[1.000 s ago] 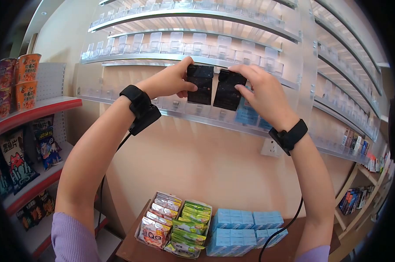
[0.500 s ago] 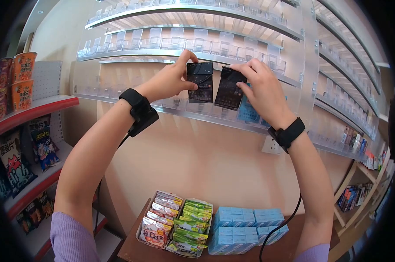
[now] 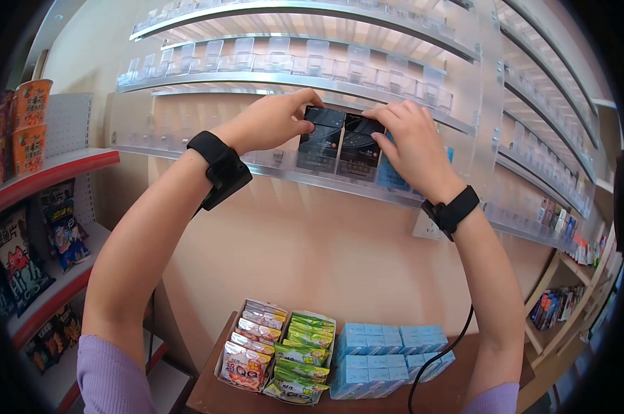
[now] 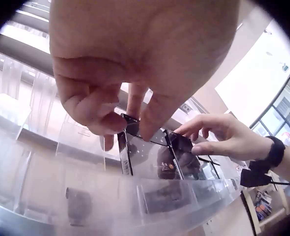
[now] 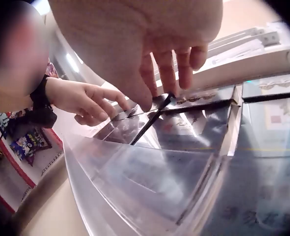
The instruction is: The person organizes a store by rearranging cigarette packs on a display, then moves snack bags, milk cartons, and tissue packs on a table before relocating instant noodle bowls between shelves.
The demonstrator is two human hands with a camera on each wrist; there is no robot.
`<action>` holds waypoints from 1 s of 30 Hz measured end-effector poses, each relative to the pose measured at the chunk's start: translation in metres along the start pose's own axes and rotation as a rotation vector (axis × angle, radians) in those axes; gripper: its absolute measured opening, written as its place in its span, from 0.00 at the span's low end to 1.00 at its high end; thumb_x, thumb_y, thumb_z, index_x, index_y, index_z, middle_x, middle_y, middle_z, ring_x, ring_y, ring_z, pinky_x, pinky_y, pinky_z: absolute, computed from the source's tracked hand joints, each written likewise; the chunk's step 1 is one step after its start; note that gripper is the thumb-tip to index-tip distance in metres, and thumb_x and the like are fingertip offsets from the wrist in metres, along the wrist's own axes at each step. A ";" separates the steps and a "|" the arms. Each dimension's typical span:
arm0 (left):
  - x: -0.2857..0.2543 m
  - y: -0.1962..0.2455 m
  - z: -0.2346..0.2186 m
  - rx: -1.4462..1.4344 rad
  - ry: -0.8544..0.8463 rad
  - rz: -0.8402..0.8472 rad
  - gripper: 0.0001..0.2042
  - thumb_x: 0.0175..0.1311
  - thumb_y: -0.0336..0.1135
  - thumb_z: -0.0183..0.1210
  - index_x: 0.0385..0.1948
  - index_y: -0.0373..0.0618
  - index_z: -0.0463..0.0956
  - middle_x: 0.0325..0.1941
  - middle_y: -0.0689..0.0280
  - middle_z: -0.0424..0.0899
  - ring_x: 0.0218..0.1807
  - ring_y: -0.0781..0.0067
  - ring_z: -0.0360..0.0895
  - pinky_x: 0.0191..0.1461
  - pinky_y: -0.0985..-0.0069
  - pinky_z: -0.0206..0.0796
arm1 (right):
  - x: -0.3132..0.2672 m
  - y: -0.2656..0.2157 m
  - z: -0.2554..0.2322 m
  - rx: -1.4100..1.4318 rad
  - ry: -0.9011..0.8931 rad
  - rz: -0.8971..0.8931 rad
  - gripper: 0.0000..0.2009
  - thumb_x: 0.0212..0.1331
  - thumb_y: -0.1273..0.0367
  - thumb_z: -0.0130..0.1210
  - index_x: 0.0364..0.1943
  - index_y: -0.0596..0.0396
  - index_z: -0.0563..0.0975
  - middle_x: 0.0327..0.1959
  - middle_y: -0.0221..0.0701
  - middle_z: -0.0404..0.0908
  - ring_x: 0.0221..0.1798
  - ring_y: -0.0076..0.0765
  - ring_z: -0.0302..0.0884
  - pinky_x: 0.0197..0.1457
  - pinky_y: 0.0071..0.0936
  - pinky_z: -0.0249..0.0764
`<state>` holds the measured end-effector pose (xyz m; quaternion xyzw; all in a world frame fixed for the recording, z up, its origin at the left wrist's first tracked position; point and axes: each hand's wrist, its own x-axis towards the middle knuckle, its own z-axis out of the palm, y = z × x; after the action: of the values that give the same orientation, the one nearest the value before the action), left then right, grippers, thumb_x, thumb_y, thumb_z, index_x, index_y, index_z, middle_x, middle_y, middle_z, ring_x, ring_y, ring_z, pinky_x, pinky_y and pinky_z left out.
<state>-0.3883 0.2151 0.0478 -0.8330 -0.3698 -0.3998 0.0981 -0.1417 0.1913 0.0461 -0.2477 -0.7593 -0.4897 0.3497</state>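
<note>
Two black cigarette packs stand side by side, nearly upright, behind the clear front lip of a shelf [image 3: 267, 168]. My left hand [image 3: 270, 123] pinches the left pack [image 3: 319, 150] at its upper left, thumb on the front and fingers at the top edge. With thumb and fingertips, my right hand [image 3: 417, 141] holds the upper right of the right pack [image 3: 359, 153]. In the left wrist view the left pack [image 4: 152, 160] sits partly behind the clear lip. A light blue pack [image 3: 391, 176] stands just right of the black ones, partly hidden by my right hand.
Higher shelves with clear dividers [image 3: 281, 65] run above my hands. On a brown table [image 3: 208, 390] below are boxes of snack packets [image 3: 301, 355] and light blue cartons [image 3: 371, 376]. A snack rack [image 3: 63, 162] stands left, a wooden shelf [image 3: 553, 324] right.
The left pack has come right and slightly down, up close beside the right one, with my left hand on it. The right pack, tilted before, now stands straighter.
</note>
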 end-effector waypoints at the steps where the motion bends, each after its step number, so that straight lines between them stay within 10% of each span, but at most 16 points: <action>1: 0.000 0.000 0.000 0.055 0.025 0.028 0.17 0.62 0.34 0.56 0.53 0.49 0.69 0.44 0.61 0.81 0.45 0.63 0.78 0.49 0.69 0.67 | 0.000 0.000 0.000 0.005 -0.010 0.008 0.13 0.51 0.72 0.57 0.43 0.53 0.77 0.37 0.30 0.76 0.47 0.39 0.69 0.53 0.34 0.63; 11: -0.014 0.008 -0.001 0.191 0.254 0.188 0.21 0.59 0.38 0.58 0.54 0.45 0.69 0.51 0.52 0.77 0.54 0.51 0.73 0.57 0.64 0.65 | -0.020 0.006 -0.022 -0.049 0.088 0.053 0.15 0.52 0.70 0.56 0.47 0.52 0.76 0.41 0.31 0.78 0.49 0.39 0.69 0.54 0.36 0.63; 17: -0.022 0.094 0.011 -0.093 0.132 0.194 0.17 0.60 0.31 0.57 0.52 0.46 0.72 0.37 0.70 0.77 0.23 0.87 0.61 0.27 0.86 0.57 | -0.075 0.043 -0.085 0.008 0.063 0.106 0.15 0.54 0.69 0.55 0.47 0.53 0.76 0.40 0.33 0.80 0.50 0.41 0.70 0.55 0.36 0.63; 30: 0.051 0.299 0.146 -0.239 -0.120 0.445 0.17 0.61 0.38 0.57 0.50 0.44 0.73 0.36 0.62 0.81 0.25 0.76 0.69 0.28 0.78 0.62 | -0.284 0.250 -0.261 0.118 -0.074 0.709 0.10 0.56 0.69 0.56 0.40 0.57 0.80 0.36 0.35 0.82 0.40 0.31 0.78 0.46 0.26 0.73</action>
<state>-0.0730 0.0977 0.0283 -0.9218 -0.1326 -0.3588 0.0625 0.2934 0.0416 0.0409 -0.4925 -0.6653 -0.2840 0.4840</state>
